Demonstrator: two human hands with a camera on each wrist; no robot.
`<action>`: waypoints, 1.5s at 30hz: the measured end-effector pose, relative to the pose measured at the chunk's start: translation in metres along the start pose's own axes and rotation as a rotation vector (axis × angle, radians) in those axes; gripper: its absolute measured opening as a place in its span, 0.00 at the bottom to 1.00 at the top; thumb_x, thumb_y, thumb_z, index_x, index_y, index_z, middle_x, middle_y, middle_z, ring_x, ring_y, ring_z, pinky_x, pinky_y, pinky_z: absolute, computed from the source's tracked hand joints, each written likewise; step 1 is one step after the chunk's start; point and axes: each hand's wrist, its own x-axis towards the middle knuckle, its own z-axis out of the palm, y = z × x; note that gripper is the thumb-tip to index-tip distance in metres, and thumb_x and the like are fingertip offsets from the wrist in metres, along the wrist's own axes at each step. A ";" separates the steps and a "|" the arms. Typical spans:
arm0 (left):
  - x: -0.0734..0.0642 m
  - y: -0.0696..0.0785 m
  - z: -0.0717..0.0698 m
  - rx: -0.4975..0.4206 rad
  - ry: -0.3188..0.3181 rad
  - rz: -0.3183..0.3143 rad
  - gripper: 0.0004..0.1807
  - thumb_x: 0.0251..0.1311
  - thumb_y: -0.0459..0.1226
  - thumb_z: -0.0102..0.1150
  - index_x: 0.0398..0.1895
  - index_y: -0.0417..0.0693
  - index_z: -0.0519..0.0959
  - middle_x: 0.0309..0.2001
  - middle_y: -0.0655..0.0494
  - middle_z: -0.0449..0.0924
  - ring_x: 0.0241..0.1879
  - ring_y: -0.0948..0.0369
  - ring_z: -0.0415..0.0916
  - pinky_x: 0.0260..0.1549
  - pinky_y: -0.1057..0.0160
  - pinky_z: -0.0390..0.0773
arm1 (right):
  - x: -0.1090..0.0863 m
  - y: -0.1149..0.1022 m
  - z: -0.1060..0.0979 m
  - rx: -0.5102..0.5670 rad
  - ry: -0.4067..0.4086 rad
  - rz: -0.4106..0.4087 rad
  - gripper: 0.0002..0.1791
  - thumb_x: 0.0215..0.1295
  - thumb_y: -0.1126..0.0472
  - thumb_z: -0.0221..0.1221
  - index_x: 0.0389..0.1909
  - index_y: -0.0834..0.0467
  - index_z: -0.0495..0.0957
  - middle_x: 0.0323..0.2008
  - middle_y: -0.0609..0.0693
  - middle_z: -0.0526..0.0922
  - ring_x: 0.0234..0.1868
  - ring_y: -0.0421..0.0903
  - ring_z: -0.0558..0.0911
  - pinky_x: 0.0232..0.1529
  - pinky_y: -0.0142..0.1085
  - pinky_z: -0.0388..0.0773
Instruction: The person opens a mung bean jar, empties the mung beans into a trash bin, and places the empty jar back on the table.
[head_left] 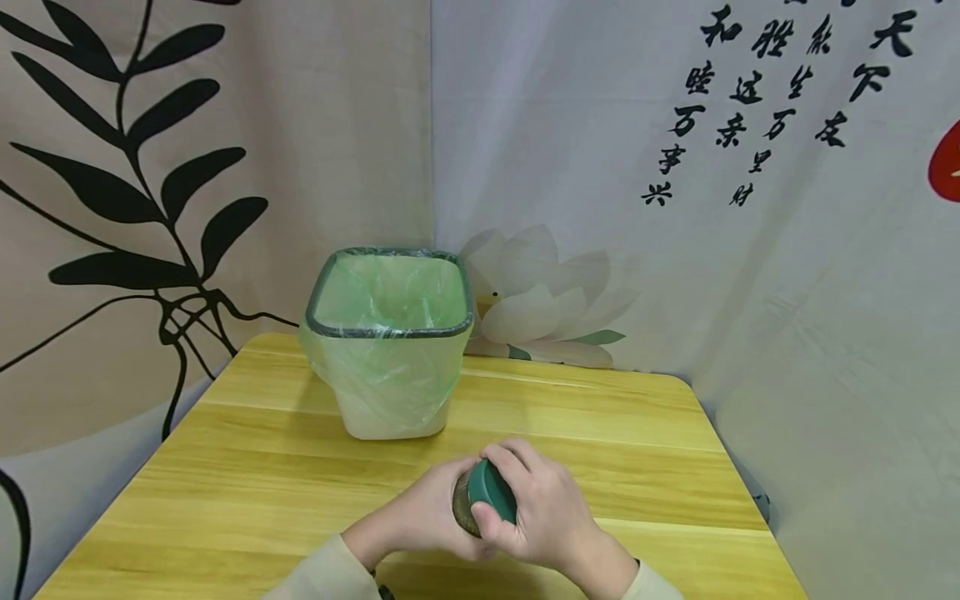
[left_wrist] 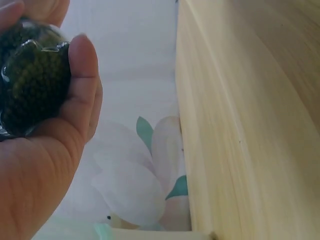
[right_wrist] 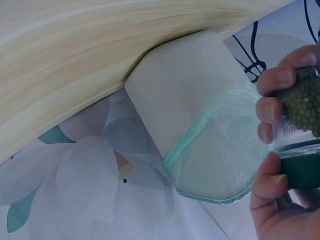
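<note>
A clear jar (right_wrist: 302, 107) of small green beans with a dark green lid (head_left: 491, 490) is held between both hands, low over the front of the table. The left hand (head_left: 431, 512) wraps round the jar's body, its fingers curled along the side in the left wrist view. My right hand (head_left: 543, 512) grips the lid, thumb on the near side and fingers over the far edge. The jar lies tilted, lid toward the right. Part of the jar's body is hidden behind the fingers in the head view.
A white waste bin (head_left: 393, 417) lined with a thin green plastic bag (head_left: 390, 358) stands at the table's back left, beyond the hands. Wood-grain table (head_left: 637, 467) surface reaches back to printed curtains (head_left: 570, 167), with the side edges sloping away left and right.
</note>
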 end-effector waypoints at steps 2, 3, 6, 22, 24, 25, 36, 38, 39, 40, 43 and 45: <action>-0.001 -0.001 -0.001 -0.008 -0.009 -0.002 0.36 0.49 0.39 0.82 0.62 0.56 0.76 0.53 0.56 0.84 0.47 0.60 0.85 0.48 0.62 0.87 | 0.000 0.001 0.001 0.002 0.002 -0.022 0.29 0.78 0.36 0.47 0.52 0.57 0.82 0.45 0.50 0.85 0.34 0.42 0.87 0.31 0.28 0.86; -0.001 -0.002 -0.001 -0.005 -0.006 -0.003 0.36 0.50 0.39 0.82 0.63 0.56 0.75 0.53 0.56 0.84 0.47 0.60 0.84 0.49 0.62 0.87 | 0.000 0.001 0.001 0.000 0.002 -0.025 0.30 0.78 0.36 0.47 0.52 0.57 0.82 0.45 0.49 0.84 0.34 0.42 0.86 0.31 0.28 0.86; -0.001 -0.004 -0.001 0.047 0.041 -0.010 0.39 0.50 0.42 0.83 0.66 0.56 0.73 0.55 0.57 0.84 0.49 0.61 0.84 0.49 0.64 0.86 | -0.001 0.001 0.002 -0.023 0.005 -0.025 0.31 0.80 0.35 0.45 0.56 0.57 0.82 0.48 0.50 0.84 0.36 0.43 0.88 0.33 0.31 0.87; 0.011 -0.004 0.022 0.700 0.612 0.113 0.44 0.34 0.34 0.86 0.60 0.38 0.74 0.50 0.52 0.83 0.46 0.59 0.83 0.47 0.58 0.88 | 0.000 -0.004 -0.002 0.033 -0.178 0.504 0.36 0.80 0.34 0.53 0.74 0.55 0.73 0.60 0.56 0.85 0.45 0.47 0.89 0.41 0.41 0.89; 0.012 -0.004 0.026 0.808 0.677 0.168 0.44 0.31 0.33 0.85 0.58 0.37 0.74 0.49 0.50 0.83 0.46 0.57 0.83 0.47 0.57 0.88 | 0.002 -0.007 0.000 0.042 -0.191 0.553 0.35 0.79 0.35 0.55 0.74 0.54 0.73 0.61 0.55 0.85 0.53 0.53 0.89 0.45 0.46 0.90; 0.013 -0.004 0.028 0.855 0.705 0.201 0.44 0.30 0.33 0.85 0.57 0.36 0.74 0.48 0.49 0.83 0.46 0.57 0.83 0.47 0.56 0.88 | 0.003 -0.009 0.000 0.049 -0.194 0.576 0.34 0.79 0.36 0.55 0.73 0.54 0.73 0.62 0.56 0.85 0.54 0.54 0.89 0.46 0.47 0.90; 0.013 0.000 0.038 0.835 0.699 0.147 0.45 0.34 0.36 0.86 0.60 0.37 0.73 0.50 0.48 0.83 0.47 0.56 0.83 0.47 0.54 0.89 | 0.008 -0.013 0.006 0.068 -0.176 0.681 0.27 0.76 0.38 0.57 0.63 0.52 0.79 0.54 0.53 0.86 0.42 0.46 0.86 0.35 0.35 0.82; 0.013 0.001 0.037 0.766 0.651 0.099 0.45 0.37 0.37 0.84 0.62 0.38 0.73 0.51 0.48 0.83 0.48 0.56 0.83 0.47 0.54 0.89 | 0.007 -0.012 0.005 0.077 -0.181 0.678 0.26 0.75 0.37 0.58 0.62 0.51 0.80 0.53 0.52 0.86 0.41 0.45 0.85 0.35 0.34 0.82; 0.012 0.001 0.035 0.727 0.623 0.081 0.45 0.37 0.37 0.84 0.63 0.38 0.72 0.52 0.49 0.82 0.48 0.57 0.83 0.47 0.54 0.89 | 0.007 -0.012 0.005 0.080 -0.184 0.673 0.26 0.75 0.38 0.58 0.62 0.51 0.80 0.53 0.52 0.86 0.42 0.45 0.85 0.35 0.33 0.82; 0.012 0.001 0.033 0.684 0.588 0.060 0.44 0.39 0.37 0.83 0.63 0.40 0.72 0.53 0.50 0.82 0.48 0.58 0.83 0.47 0.56 0.88 | 0.006 -0.011 0.004 0.082 -0.185 0.663 0.26 0.75 0.38 0.58 0.62 0.51 0.80 0.53 0.52 0.86 0.41 0.45 0.85 0.34 0.33 0.81; 0.011 0.000 0.025 0.517 0.456 0.018 0.42 0.44 0.39 0.83 0.64 0.43 0.72 0.53 0.54 0.81 0.47 0.61 0.82 0.46 0.60 0.87 | 0.004 -0.010 0.004 0.083 -0.181 0.612 0.25 0.73 0.40 0.60 0.60 0.52 0.80 0.51 0.51 0.86 0.40 0.44 0.85 0.32 0.31 0.80; 0.009 -0.001 0.018 0.404 0.368 -0.019 0.42 0.47 0.42 0.83 0.65 0.45 0.72 0.54 0.56 0.81 0.46 0.64 0.81 0.45 0.63 0.85 | 0.002 -0.008 0.004 0.065 -0.163 0.542 0.25 0.70 0.42 0.62 0.59 0.53 0.81 0.50 0.51 0.86 0.38 0.45 0.86 0.30 0.31 0.81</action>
